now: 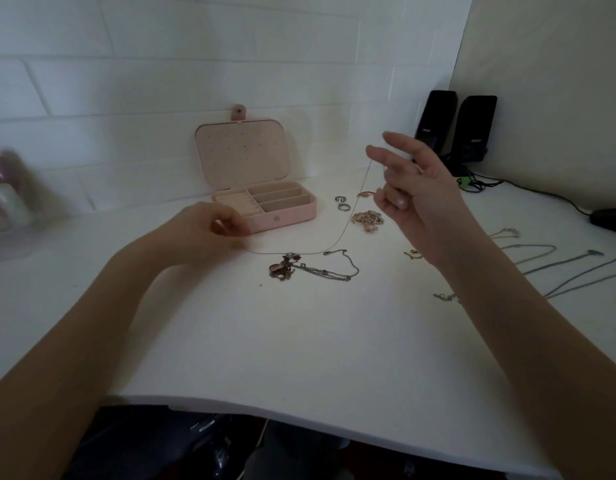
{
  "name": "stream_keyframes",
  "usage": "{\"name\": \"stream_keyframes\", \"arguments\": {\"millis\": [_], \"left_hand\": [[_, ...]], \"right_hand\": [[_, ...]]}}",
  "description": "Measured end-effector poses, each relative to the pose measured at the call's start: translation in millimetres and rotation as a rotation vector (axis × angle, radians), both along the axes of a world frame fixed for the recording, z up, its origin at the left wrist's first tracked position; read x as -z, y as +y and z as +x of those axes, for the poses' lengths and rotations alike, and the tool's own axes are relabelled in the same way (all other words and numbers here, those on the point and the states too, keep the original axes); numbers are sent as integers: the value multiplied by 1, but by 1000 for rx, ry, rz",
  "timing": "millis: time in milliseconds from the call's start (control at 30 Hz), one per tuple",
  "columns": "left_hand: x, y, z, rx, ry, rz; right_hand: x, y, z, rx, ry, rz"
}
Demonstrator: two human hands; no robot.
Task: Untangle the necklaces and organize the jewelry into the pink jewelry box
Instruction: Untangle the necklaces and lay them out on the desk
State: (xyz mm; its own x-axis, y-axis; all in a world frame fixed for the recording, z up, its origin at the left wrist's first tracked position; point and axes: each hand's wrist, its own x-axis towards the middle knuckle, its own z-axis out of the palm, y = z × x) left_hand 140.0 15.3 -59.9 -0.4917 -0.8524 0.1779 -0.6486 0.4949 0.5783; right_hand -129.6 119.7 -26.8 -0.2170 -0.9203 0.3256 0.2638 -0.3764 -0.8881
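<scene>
The pink jewelry box point(282, 211) stands open against the wall, lid up, its compartments showing nothing inside. A thin silver chain point(348, 226) stretches between my hands. My left hand point(213, 230) pinches one end low on the table in front of the box. My right hand point(413, 195) is raised, palm toward me, pinching the other end near a small red-and-gold charm point(363, 194). The chain sags to the table by a dark necklace with bronze pendants point(289, 268). Two rings point(341, 203) and a pink bead bracelet point(367, 219) lie right of the box.
Several silver chains point(555, 265) lie spread on the white table point(299, 341) at the right. Two black speakers point(455, 129) with cables stand in the back right corner. A blurred pink-and-white object point(5, 195) sits at the far left. The table's front edge is close.
</scene>
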Motion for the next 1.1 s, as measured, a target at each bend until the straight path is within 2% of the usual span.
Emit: {"name": "stream_keyframes", "arguments": {"millis": [67,200,433,600,667,867,967,1100], "left_hand": [[1,0,3,23,-45,-14],[5,-5,5,-40,-106,-189],[12,-8,1,-29,-274,-238],[13,-8,0,-21,-280,-256],[11,-6,-3,-66,-169,-215],[-2,3,-11,-53,553,100],[-7,6,-13,-75,732,159],[-11,6,-13,-70,860,133]], "right_hand": [[0,0,0,-4,0,2],[-1,0,1,-25,-12,0],[2,-1,4,-68,13,4],[3,-1,4,-67,17,19],[3,-1,4,-69,4,19],[3,0,4,-74,1,13],[3,-1,5,-61,43,15],[4,-1,7,46,258,52]]}}
